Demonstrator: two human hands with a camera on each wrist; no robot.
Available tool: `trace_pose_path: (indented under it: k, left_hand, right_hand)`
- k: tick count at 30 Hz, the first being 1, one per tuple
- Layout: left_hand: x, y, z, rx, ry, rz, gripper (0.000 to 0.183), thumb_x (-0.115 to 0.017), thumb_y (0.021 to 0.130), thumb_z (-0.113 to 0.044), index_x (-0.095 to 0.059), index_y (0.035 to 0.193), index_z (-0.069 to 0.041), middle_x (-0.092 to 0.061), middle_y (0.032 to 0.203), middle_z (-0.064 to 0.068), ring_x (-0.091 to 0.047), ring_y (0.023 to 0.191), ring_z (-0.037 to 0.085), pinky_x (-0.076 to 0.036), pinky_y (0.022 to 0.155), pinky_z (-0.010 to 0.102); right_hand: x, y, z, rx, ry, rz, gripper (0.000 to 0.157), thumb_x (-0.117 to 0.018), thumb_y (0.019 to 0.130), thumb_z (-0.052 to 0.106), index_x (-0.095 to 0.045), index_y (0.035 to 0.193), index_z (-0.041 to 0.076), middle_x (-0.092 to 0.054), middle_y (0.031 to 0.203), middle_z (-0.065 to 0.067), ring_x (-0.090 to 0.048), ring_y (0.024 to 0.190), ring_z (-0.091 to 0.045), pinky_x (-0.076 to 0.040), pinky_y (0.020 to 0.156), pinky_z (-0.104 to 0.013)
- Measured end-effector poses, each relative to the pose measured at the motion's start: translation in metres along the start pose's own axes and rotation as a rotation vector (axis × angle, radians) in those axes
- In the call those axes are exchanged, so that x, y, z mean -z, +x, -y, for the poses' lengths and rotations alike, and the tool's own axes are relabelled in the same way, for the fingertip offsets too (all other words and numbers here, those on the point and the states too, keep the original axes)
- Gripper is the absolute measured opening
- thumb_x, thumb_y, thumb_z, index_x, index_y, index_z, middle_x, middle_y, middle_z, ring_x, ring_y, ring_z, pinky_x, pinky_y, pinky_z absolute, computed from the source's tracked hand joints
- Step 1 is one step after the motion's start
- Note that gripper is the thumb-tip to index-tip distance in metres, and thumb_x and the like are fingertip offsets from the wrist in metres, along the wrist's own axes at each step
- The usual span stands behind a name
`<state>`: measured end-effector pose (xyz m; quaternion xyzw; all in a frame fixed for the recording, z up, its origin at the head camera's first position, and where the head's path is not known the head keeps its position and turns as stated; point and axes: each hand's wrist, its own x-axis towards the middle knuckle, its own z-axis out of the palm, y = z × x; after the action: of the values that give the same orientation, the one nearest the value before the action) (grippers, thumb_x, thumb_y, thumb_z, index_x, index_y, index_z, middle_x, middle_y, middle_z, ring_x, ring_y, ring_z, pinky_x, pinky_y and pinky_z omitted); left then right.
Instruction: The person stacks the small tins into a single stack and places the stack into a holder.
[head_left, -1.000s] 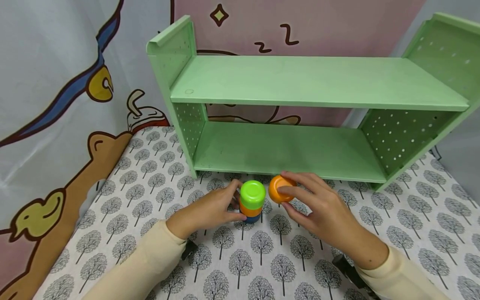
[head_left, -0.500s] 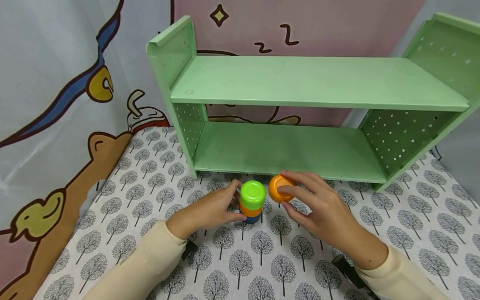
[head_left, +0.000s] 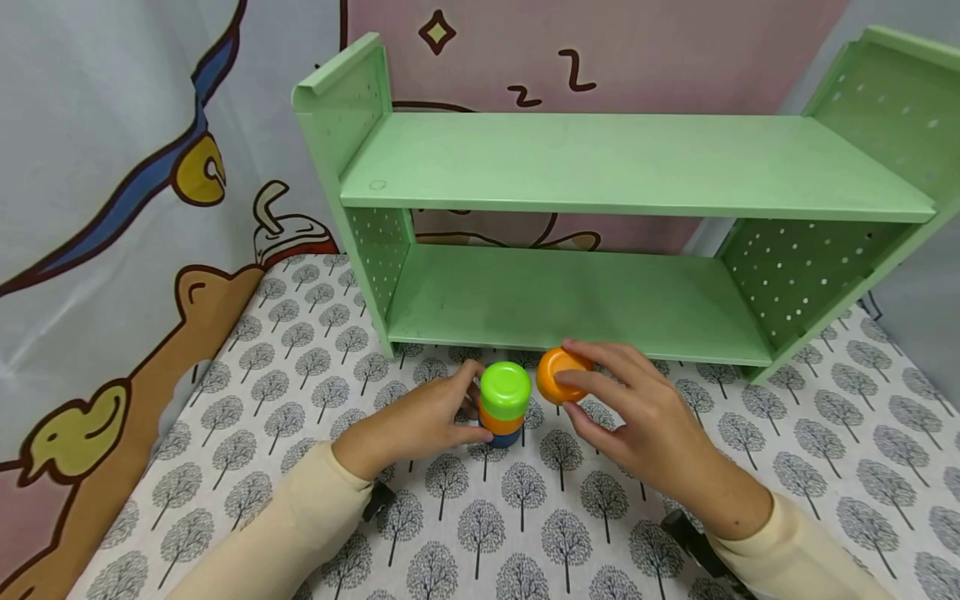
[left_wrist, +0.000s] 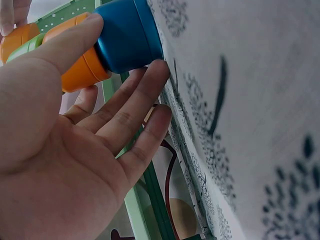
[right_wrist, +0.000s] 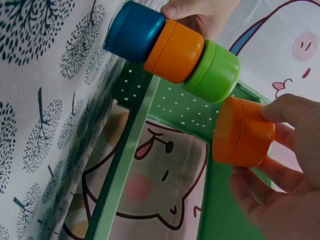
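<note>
Three small cups stand in an upright stack in front of the shelf: a blue cup (right_wrist: 135, 31) on the cloth, an orange cup (right_wrist: 175, 51) on it and a lime-green cup (head_left: 505, 387) on top, upside down. My left hand (head_left: 420, 417) holds the stack low down from the left, its thumb across the orange and blue cups and its fingers reaching behind. My right hand (head_left: 645, 412) pinches a second orange cup (right_wrist: 240, 132) between thumb and fingers. This cup is up off the cloth, just right of the green one, its flat base toward the head camera.
Behind the hands stands a green two-tier shelf (head_left: 570, 292) with perforated sides. The table is covered by a white cloth (head_left: 480, 533) printed with trees. A curtain (head_left: 112, 208) with cartoon drawings hangs along the left and back.
</note>
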<state>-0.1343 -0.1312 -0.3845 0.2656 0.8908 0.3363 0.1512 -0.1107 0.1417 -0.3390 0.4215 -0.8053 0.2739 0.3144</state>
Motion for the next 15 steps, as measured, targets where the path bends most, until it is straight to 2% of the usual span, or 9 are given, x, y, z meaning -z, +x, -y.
trace_pose_path:
  k: [5,10,15]
  left_hand:
    - [0.0001,-0.0003,-0.0018,-0.001,-0.004,0.002,0.066,-0.08,0.085,-0.025,-0.039,0.135,-0.013,-0.067,0.116,0.004,-0.068,0.103,0.015,-0.057,0.092,0.03]
    - [-0.0001,-0.0006,-0.0012,0.002,-0.002,-0.006,0.068,-0.081,0.085,-0.025,-0.039,0.136,-0.013,-0.067,0.117,0.004,-0.068,0.102,0.014,-0.057,0.092,0.031]
    - [-0.0003,0.0001,-0.0004,-0.005,0.005,-0.011,0.067,-0.081,0.085,-0.026,-0.039,0.136,-0.013,-0.067,0.117,0.004,-0.067,0.102,0.013,-0.057,0.093,0.031]
  right_hand:
    - [0.0004,0.0007,0.0002,0.005,0.002,-0.017,0.03,-0.055,0.097,0.029,-0.075,0.107,0.009,-0.066,0.129,-0.016,-0.063,0.111,-0.029,-0.047,0.102,-0.013]
    - [0.0005,0.0026,0.0012,0.013,0.006,-0.005,0.028,-0.056,0.096,0.027,-0.074,0.107,0.009,-0.065,0.13,-0.015,-0.062,0.113,-0.029,-0.046,0.104,-0.013]
    - [0.0016,0.0027,0.0028,0.006,0.002,0.029,0.023,-0.067,0.087,0.017,-0.074,0.108,0.009,-0.064,0.132,-0.014,-0.061,0.116,-0.029,-0.048,0.103,-0.016]
